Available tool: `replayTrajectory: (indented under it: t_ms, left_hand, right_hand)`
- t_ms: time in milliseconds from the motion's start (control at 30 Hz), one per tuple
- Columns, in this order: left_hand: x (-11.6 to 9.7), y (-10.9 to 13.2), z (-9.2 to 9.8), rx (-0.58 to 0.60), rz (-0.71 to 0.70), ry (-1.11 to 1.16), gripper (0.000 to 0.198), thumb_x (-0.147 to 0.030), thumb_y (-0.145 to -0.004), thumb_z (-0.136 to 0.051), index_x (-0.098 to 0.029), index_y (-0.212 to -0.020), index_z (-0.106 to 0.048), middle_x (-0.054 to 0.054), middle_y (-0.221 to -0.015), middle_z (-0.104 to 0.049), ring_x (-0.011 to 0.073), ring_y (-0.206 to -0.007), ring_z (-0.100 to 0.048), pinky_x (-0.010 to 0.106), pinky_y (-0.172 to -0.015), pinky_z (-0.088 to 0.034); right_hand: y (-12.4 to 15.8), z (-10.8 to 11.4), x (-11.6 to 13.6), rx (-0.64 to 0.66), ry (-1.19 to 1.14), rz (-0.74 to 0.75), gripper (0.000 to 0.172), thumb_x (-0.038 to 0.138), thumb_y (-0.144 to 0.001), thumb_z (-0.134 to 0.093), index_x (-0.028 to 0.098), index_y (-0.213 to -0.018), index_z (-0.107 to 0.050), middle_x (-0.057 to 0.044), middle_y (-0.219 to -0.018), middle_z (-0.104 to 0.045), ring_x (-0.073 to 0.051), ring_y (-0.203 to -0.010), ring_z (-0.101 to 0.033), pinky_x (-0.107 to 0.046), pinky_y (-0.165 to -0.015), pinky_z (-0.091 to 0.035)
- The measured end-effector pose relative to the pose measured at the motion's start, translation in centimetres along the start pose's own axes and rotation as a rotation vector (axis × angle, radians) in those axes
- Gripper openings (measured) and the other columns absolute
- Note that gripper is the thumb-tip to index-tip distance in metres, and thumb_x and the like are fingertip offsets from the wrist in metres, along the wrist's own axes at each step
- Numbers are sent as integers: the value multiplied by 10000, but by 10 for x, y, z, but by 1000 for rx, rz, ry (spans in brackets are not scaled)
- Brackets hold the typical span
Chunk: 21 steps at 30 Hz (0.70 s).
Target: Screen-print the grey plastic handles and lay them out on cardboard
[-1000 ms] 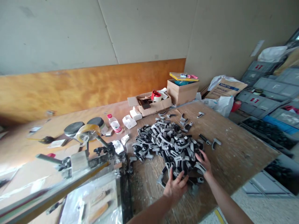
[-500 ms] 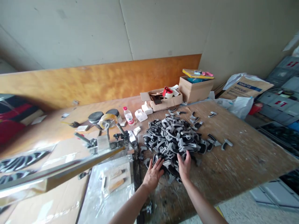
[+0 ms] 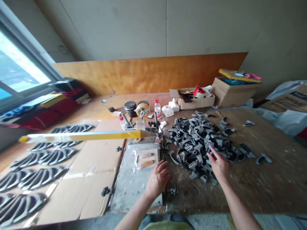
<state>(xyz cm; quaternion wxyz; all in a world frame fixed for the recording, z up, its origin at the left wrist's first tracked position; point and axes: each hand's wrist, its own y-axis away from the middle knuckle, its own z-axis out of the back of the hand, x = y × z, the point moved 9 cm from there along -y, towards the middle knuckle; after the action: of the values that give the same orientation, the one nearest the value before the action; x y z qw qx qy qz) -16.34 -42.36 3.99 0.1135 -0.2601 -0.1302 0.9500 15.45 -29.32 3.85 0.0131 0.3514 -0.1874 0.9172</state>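
A heap of grey and black curved plastic parts (image 3: 201, 140) lies on the wooden table (image 3: 263, 185). My right hand (image 3: 219, 164) rests on the near edge of the heap with its fingers stretched out, holding nothing. My left hand (image 3: 158, 179) lies open over the right edge of a metal plate (image 3: 134, 182), just left of the heap, with nothing in it. A plastic sheet (image 3: 146, 158) with two small orange pieces lies on the plate ahead of that hand.
A long yellow-edged frame arm (image 3: 83, 136) reaches left from a clamp stand (image 3: 153, 127). Rows of dark curved parts (image 3: 31, 172) lie on cardboard at the left. Tape roll (image 3: 142, 110), bottle (image 3: 157, 108) and cardboard boxes (image 3: 232, 92) stand at the back.
The view has swung left, so the window and the rows of parts now show. My left hand has drawn back off the heap onto the plate; my right hand stays at the heap's near edge.
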Motion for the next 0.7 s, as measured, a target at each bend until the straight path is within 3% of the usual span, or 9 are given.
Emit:
replayTrajectory:
  t_ms: [100, 167, 267, 367, 433, 500, 600, 700]
  left_hand:
    - [29, 35, 50, -146, 66, 43, 165, -125, -871, -556, -216, -922, -683, 106, -1231, -681, 246, -1197, -610, 440, -958, -549]
    - [55, 60, 77, -190, 137, 67, 162, -143, -883, -554, -232, -914, -685, 86, -1185, -703, 224, -1128, -647, 410, -929, -561]
    - [99, 95, 110, -212, 258, 88, 150, -204, -898, -553, -249, -907, -696, 65, -1133, -724, 214, -1054, -678, 392, -901, -567]
    - [142, 125, 133, -206, 369, 120, 161, -268, -903, -544, -251, -900, -705, 67, -1130, -727, 225, -1012, -693, 399, -878, -569]
    - [167, 140, 143, -196, 426, 160, 182, -304, -900, -536, -251, -895, -709, 72, -1133, -726, 231, -1003, -695, 398, -871, -568]
    - [186, 152, 151, -194, 463, 204, 202, -333, -896, -528, -253, -890, -714, 73, -1130, -728, 236, -1006, -691, 396, -876, -561]
    - [205, 160, 162, -226, 508, 250, 215, -368, -884, -536, -255, -887, -719, 71, -1120, -730, 249, -1022, -681, 413, -908, -538]
    - [214, 150, 178, -286, 532, 306, 217, -399, -867, -573, -243, -893, -722, 81, -1117, -725, 259, -1047, -663, 412, -914, -522]
  right_hand:
    - [16, -33, 48, 164, -254, -112, 623, 501, -750, -673, 223, -1300, -583, -52, -856, -725, -241, -742, -659, -396, -760, -518]
    - [35, -71, 101, 330, -483, -112, 485, 461, -718, -706, 214, -1131, -648, -62, -938, -733, -232, -812, -677, -372, -786, -526]
    - [64, -132, 188, 526, -644, 14, 251, 372, -685, -733, 201, -859, -673, -59, -982, -724, -225, -922, -664, -354, -854, -511]
    - [88, -189, 246, 690, -611, 182, 165, 279, -724, -690, 202, -869, -707, -39, -959, -724, -211, -935, -657, -366, -901, -492]
    - [101, -214, 264, 767, -533, 307, 193, 217, -773, -642, 217, -940, -737, -38, -993, -726, -206, -963, -650, -380, -937, -475]
    - [109, -226, 272, 772, -405, 439, 225, 167, -806, -616, 234, -968, -757, -42, -1012, -722, -207, -992, -631, -386, -952, -463]
    - [120, -228, 279, 714, -159, 622, 236, 157, -850, -604, 251, -993, -768, -52, -982, -711, -213, -986, -598, -380, -911, -466]
    - [127, -227, 292, 670, 49, 742, 257, 184, -885, -593, 275, -1067, -750, -66, -1027, -705, -226, -1034, -580, -396, -935, -444]
